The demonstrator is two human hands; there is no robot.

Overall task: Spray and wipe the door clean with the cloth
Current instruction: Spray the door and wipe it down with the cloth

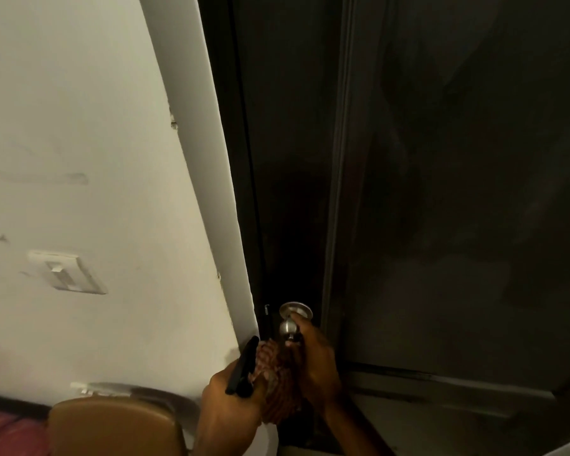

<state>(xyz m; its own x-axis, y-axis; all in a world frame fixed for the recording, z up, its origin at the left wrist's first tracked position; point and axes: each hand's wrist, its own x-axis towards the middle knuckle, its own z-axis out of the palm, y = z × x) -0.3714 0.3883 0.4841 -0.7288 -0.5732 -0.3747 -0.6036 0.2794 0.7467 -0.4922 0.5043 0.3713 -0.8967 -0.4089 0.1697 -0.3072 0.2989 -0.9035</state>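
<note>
- The right hand [313,363] holds the shiny door knob [292,324] on the dark door [441,192].
- The left hand [231,406] grips a black thing [242,368] and the red cloth [277,380].

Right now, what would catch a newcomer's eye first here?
The shiny metal door knob low on the dark door, with the right hand curled on it. Just left, the left hand holds a black object and a reddish cloth. A white wall switch sits at left.
</note>
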